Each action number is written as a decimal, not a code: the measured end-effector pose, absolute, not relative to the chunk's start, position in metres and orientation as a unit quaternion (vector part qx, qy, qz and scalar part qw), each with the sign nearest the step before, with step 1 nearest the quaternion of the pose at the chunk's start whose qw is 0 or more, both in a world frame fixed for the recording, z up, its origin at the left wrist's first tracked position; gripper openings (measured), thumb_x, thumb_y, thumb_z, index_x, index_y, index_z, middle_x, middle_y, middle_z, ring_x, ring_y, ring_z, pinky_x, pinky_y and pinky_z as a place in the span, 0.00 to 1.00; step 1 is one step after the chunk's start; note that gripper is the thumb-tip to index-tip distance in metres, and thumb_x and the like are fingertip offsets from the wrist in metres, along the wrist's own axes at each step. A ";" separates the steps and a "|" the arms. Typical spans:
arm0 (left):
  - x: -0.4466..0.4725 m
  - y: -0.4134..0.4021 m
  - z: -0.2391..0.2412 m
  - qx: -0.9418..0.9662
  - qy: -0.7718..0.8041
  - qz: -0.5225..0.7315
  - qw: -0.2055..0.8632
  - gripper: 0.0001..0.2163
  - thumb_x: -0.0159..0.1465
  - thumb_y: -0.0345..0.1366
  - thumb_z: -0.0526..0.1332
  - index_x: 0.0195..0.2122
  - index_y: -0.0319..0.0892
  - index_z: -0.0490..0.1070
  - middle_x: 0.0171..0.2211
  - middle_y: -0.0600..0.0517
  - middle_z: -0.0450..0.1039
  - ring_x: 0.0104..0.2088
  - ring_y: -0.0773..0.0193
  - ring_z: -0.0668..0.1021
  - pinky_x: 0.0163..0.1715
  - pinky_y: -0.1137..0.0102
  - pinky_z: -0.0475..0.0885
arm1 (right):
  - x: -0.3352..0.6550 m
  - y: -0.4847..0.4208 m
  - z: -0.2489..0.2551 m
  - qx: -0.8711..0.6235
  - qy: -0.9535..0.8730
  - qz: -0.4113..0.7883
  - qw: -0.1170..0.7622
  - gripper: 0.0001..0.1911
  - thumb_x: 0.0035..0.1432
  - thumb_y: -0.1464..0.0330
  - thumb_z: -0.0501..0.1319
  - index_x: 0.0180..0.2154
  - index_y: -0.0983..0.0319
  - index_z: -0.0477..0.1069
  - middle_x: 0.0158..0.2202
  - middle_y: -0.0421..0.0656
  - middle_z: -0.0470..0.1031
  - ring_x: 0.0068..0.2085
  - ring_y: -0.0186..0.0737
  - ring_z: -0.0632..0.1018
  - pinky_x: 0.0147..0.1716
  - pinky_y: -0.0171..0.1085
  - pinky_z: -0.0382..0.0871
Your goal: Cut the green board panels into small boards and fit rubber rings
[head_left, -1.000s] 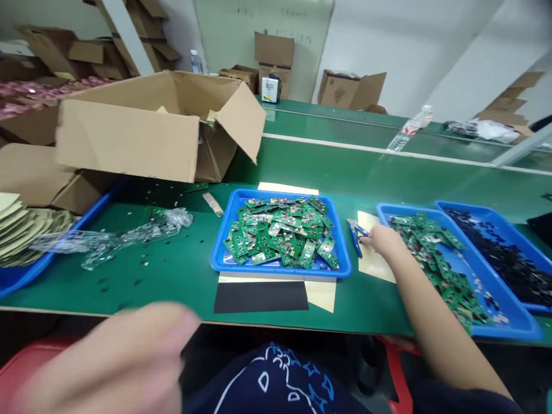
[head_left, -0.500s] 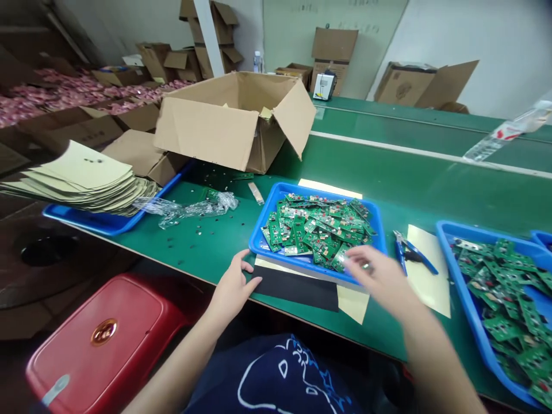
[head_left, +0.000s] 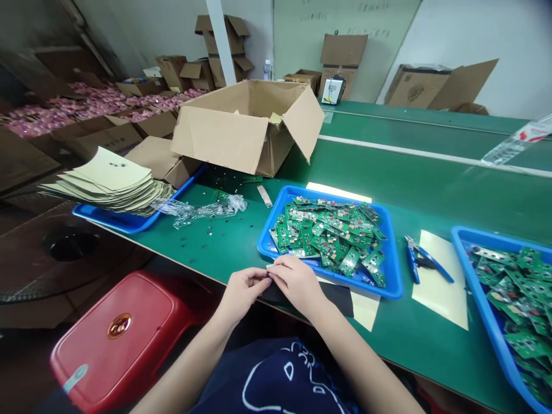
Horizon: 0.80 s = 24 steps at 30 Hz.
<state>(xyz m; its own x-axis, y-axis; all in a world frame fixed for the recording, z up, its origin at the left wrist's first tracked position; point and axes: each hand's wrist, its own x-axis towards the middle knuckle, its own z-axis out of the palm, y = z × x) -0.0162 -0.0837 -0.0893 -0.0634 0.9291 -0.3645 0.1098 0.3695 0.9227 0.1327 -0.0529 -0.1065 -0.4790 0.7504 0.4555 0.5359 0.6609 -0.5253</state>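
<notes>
My left hand (head_left: 242, 294) and my right hand (head_left: 297, 283) meet above a black strip (head_left: 340, 300) at the table's front edge. The fingertips of both are pinched together and touch. Whatever lies between them is too small to make out. Just beyond my hands stands a blue tray (head_left: 395, 276) heaped with green circuit boards (head_left: 332, 233). A pale yellow sheet (head_left: 365, 310) shows from under the black strip. To the right of the tray, blue-handled cutters (head_left: 426, 261) lie partly on another yellow sheet (head_left: 444, 299).
A second blue tray (head_left: 478, 299) of circuit boards stands at the right. On the left are stacked yellow sheets (head_left: 107, 178) on a blue tray, crumpled clear plastic (head_left: 202, 210) and a red stool (head_left: 116, 339). An open cardboard box (head_left: 219, 138) sits behind.
My right hand has left the tray's right side and moved left to join my left hand over the black strip. The view has shifted slightly.
</notes>
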 end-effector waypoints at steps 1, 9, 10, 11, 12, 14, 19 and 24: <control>-0.016 -0.083 -0.089 0.417 0.625 0.375 0.543 0.12 0.47 0.40 0.66 0.29 0.38 0.75 0.16 0.56 0.68 0.15 0.73 0.62 0.13 0.76 0.53 | 0.132 -0.053 -0.106 -0.371 -0.852 0.152 0.336 0.10 0.59 0.73 0.55 0.31 0.61 0.74 0.32 0.45 0.74 0.34 0.39 0.75 0.33 0.35 0.69; -0.019 -0.083 -0.089 0.500 0.650 0.362 0.443 0.12 0.49 0.39 0.62 0.33 0.39 0.73 0.18 0.57 0.66 0.19 0.69 0.67 0.21 0.73 0.63 | 0.170 -0.060 -0.091 -0.409 -0.760 0.342 0.372 0.07 0.58 0.72 0.54 0.30 0.61 0.69 0.30 0.44 0.73 0.32 0.38 0.74 0.30 0.36 0.71; -0.021 -0.083 -0.089 0.510 0.655 0.361 0.425 0.14 0.50 0.39 0.61 0.37 0.39 0.72 0.18 0.58 0.66 0.20 0.68 0.68 0.22 0.73 0.64 | 0.184 -0.061 -0.090 -0.434 -0.722 0.372 0.391 0.06 0.58 0.70 0.55 0.31 0.61 0.69 0.31 0.44 0.73 0.32 0.38 0.75 0.30 0.35 0.72; -0.023 -0.083 -0.088 0.518 0.659 0.357 0.413 0.17 0.51 0.38 0.60 0.42 0.38 0.70 0.18 0.59 0.65 0.20 0.68 0.68 0.23 0.73 0.64 | 0.200 -0.063 -0.090 -0.459 -0.678 0.395 0.417 0.05 0.57 0.69 0.56 0.31 0.61 0.70 0.32 0.45 0.74 0.33 0.39 0.76 0.30 0.36 0.72; -0.026 -0.083 -0.088 0.525 0.661 0.350 0.407 0.21 0.51 0.38 0.59 0.46 0.38 0.68 0.17 0.60 0.64 0.19 0.68 0.68 0.23 0.73 0.64 | 0.216 -0.066 -0.089 -0.478 -0.634 0.410 0.448 0.05 0.57 0.67 0.57 0.31 0.61 0.70 0.32 0.45 0.75 0.34 0.40 0.76 0.30 0.36 0.73; -0.035 -0.082 -0.086 0.544 0.668 0.322 0.392 0.21 0.51 0.38 0.58 0.47 0.39 0.69 0.17 0.60 0.63 0.18 0.69 0.66 0.22 0.73 0.63 | 0.250 -0.072 -0.089 -0.501 -0.544 0.416 0.529 0.05 0.55 0.66 0.58 0.31 0.60 0.70 0.31 0.44 0.76 0.33 0.41 0.77 0.29 0.38 0.73; -0.059 -0.080 -0.081 0.581 0.697 0.253 0.335 0.10 0.49 0.37 0.55 0.26 0.42 0.76 0.18 0.56 0.65 0.17 0.68 0.67 0.19 0.73 0.64 | 0.313 -0.091 -0.075 -0.493 -0.372 0.329 0.715 0.03 0.51 0.65 0.61 0.27 0.56 0.68 0.25 0.39 0.73 0.31 0.44 0.78 0.30 0.43 0.71; -0.060 -0.076 -0.083 0.536 0.727 0.258 0.344 0.12 0.51 0.39 0.54 0.30 0.41 0.74 0.21 0.55 0.67 0.15 0.67 0.69 0.15 0.72 0.65 | 0.332 -0.094 -0.049 -0.517 -0.309 0.277 0.749 0.03 0.50 0.64 0.62 0.28 0.52 0.68 0.20 0.38 0.67 0.24 0.42 0.73 0.30 0.46 0.69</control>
<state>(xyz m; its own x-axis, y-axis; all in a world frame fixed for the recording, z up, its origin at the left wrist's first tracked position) -0.0605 -0.0763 -0.0827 -0.1893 0.9563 -0.2230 0.6013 0.2924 0.7435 0.3318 -0.0938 -0.0495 0.6556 0.7341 0.1769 -0.0949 0.3126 -0.9451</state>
